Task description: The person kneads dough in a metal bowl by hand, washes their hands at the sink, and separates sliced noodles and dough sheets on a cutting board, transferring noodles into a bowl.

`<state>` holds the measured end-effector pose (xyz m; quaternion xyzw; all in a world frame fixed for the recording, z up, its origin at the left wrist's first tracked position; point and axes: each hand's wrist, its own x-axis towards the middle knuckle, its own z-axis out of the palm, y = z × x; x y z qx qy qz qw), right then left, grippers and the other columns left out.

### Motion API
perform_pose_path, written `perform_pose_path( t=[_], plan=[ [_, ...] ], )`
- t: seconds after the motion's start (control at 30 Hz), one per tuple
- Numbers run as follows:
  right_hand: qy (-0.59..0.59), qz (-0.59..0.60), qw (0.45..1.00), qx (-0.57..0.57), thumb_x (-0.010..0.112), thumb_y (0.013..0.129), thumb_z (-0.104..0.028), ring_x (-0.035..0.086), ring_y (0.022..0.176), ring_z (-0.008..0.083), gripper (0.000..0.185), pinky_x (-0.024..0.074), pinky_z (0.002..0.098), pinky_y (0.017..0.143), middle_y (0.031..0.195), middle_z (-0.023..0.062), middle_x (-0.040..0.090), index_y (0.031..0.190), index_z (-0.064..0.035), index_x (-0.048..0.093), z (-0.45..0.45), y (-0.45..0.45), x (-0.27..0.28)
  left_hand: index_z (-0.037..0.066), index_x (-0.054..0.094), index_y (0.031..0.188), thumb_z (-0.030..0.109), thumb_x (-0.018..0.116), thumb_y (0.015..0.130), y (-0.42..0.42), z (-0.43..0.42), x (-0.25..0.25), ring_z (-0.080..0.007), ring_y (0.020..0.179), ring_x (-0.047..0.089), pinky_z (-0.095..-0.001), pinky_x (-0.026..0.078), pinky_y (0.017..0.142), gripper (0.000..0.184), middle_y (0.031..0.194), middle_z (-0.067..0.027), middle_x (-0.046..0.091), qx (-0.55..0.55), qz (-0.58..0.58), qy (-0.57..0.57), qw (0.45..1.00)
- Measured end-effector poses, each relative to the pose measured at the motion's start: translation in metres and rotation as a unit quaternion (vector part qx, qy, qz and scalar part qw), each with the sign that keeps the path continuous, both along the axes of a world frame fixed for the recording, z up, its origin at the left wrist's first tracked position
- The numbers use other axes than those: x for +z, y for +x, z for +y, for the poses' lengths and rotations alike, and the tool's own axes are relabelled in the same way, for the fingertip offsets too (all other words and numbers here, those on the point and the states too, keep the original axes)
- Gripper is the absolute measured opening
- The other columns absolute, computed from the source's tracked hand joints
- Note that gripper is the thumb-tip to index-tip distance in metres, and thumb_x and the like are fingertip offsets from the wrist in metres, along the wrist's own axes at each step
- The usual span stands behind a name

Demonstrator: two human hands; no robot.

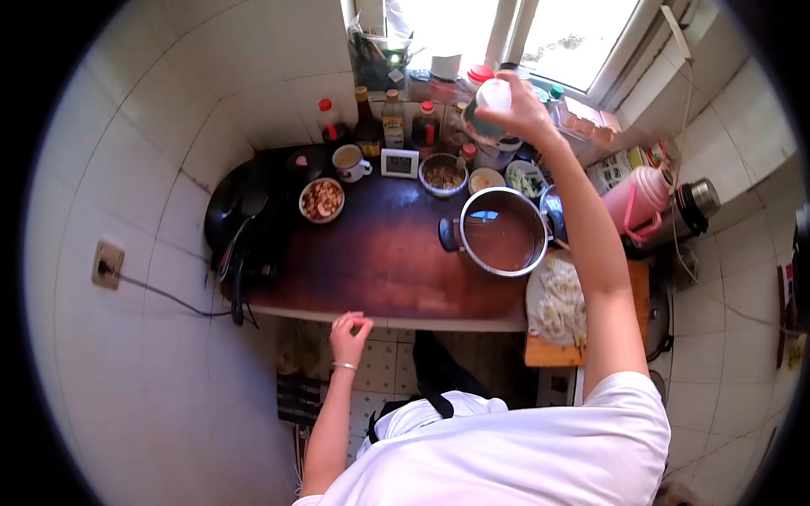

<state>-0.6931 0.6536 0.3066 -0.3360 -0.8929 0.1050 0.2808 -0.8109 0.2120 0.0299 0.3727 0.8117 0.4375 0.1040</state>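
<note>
My right hand [525, 111] is stretched toward the window end of the table, its fingers round a jar with a white lid [494, 95]. The lower part of that jar overlaps other containers behind it, so I cannot tell whether it is lifted. Below it on the table stands a steel pot [504, 240] with dark handles and liquid inside. My left hand [348, 336] hangs by the table's front edge, thumb and fingers curled together, with nothing visible in them. Under my right arm, a plate of pale noodle-like strips [557, 299] rests on a wooden board [548, 352].
On the dark table [380, 261] are a bowl of chopped pieces [321, 201], an enamel mug [348, 162], a digital clock [399, 163] and a seasoning bowl [444, 174]. Sauce bottles [368, 126] line the back. A black pan [232, 207] is left; a pink thermos [639, 198] stands right.
</note>
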Motion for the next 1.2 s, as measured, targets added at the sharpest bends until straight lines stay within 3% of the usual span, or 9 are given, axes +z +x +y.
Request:
perform_pose_path(
  t=[0.27, 0.53, 0.63, 0.73, 0.77, 0.87, 0.97, 1.07, 1.2],
  plan=[
    [0.056, -0.079, 0.992, -0.082, 0.072, 0.063, -0.056, 0.046, 0.118, 0.0377, 0.092, 0.0401, 0.0443, 0.097, 0.125, 0.0246, 0.047, 0.132, -0.0056, 0.039, 0.227, -0.11, -0.012, 0.005, 0.065, 0.067, 0.022, 0.064, 0.083, -0.013, 0.075, -0.009, -0.0256, 0.089, 0.059, -0.0354, 0.046, 0.08, 0.023, 0.087, -0.0067, 0.067, -0.053, -0.117, -0.082, 0.988],
    [0.054, -0.092, 0.993, -0.049, 0.068, 0.06, -0.069, 0.058, 0.106, 0.0361, 0.095, 0.0473, 0.0407, 0.091, 0.114, 0.0232, 0.059, 0.126, -0.0034, 0.05, 0.267, -0.123, -0.047, 0.004, 0.065, 0.101, 0.024, 0.045, 0.095, -0.013, 0.124, -0.004, -0.0304, 0.097, 0.06, -0.036, 0.046, 0.084, 0.029, 0.1, -0.0136, 0.064, -0.08, -0.191, -0.087, 0.974],
    [0.085, 0.077, 0.991, 0.074, 0.061, 0.082, -0.032, 0.059, 0.094, 0.0382, 0.043, 0.0481, 0.0422, 0.079, 0.1, 0.025, 0.061, 0.109, 0.001, 0.056, 0.242, -0.107, -0.049, 0.004, 0.064, 0.104, 0.027, 0.038, 0.097, -0.012, 0.125, 0.001, -0.0318, 0.099, 0.059, -0.0354, 0.044, 0.086, 0.035, 0.104, -0.0156, 0.063, -0.112, -0.212, -0.102, 0.965],
    [-0.169, 0.214, 0.962, 0.024, 0.044, 0.093, -0.043, 0.044, 0.121, 0.0283, 0.059, 0.0326, 0.0344, 0.102, 0.128, 0.0204, 0.05, 0.128, 0.0047, 0.045, 0.164, -0.055, -0.034, 0.003, 0.064, 0.104, 0.029, 0.035, 0.098, -0.013, 0.115, -0.004, -0.0315, 0.102, 0.058, -0.0355, 0.043, 0.088, 0.039, 0.105, -0.0158, 0.063, -0.148, -0.236, -0.093, 0.956],
    [-0.266, 0.324, 0.905, 0.073, 0.043, 0.087, -0.062, 0.048, 0.121, 0.0309, 0.075, 0.0375, 0.0408, 0.101, 0.13, 0.0183, 0.05, 0.132, -0.002, 0.043, 0.164, -0.031, -0.065, 0.003, 0.063, 0.105, 0.031, 0.033, 0.099, -0.012, 0.113, -0.004, -0.03, 0.102, 0.059, -0.0352, 0.043, 0.089, 0.043, 0.105, -0.0155, 0.063, -0.158, -0.237, -0.102, 0.953],
    [-0.584, 0.56, 0.553, 0.199, 0.03, 0.093, -0.057, 0.044, 0.125, 0.0284, 0.071, 0.0339, 0.0413, 0.104, 0.135, 0.0169, 0.045, 0.134, 0.0016, 0.039, 0.049, 0.062, -0.073, 0.001, 0.063, 0.106, 0.03, 0.032, 0.099, -0.011, 0.104, 0.004, -0.0268, 0.102, 0.059, -0.0343, 0.043, 0.09, 0.043, 0.105, -0.0147, 0.064, -0.206, -0.239, -0.137, 0.939],
    [-0.634, 0.575, 0.502, 0.123, 0.033, 0.096, -0.048, 0.05, 0.118, 0.0277, 0.06, 0.039, 0.0425, 0.1, 0.129, 0.0164, 0.052, 0.13, -0.0001, 0.044, -0.09, 0.148, -0.123, 0.0, 0.062, 0.108, 0.028, 0.034, 0.099, -0.01, 0.09, -0.029, -0.0214, 0.099, 0.06, -0.0315, 0.044, 0.089, 0.041, 0.105, -0.0134, 0.064, -0.273, -0.298, -0.09, 0.91],
    [-0.559, 0.731, 0.374, 0.111, 0.026, 0.093, -0.059, 0.03, 0.134, 0.0292, 0.076, 0.0237, 0.043, 0.11, 0.145, 0.0167, 0.031, 0.139, 0.0014, 0.029, -0.235, 0.216, -0.135, 0.001, 0.057, 0.117, 0.025, 0.037, 0.099, 0.001, 0.077, -0.035, -0.0197, 0.097, 0.061, -0.0312, 0.045, 0.087, 0.036, 0.103, -0.0128, 0.065, -0.324, -0.285, -0.129, 0.893],
    [-0.401, 0.82, 0.403, 0.063, 0.024, 0.091, -0.063, 0.019, 0.138, 0.0291, 0.082, 0.0158, 0.043, 0.113, 0.148, 0.0167, 0.023, 0.142, 0.0015, 0.023, -0.365, 0.271, -0.094, 0.002, 0.055, 0.119, 0.02, 0.043, 0.097, 0.033, 0.056, -0.044, -0.019, 0.101, 0.061, -0.0298, 0.045, 0.087, 0.031, 0.107, -0.0126, 0.064, -0.454, -0.24, -0.161, 0.843]
  ],
)
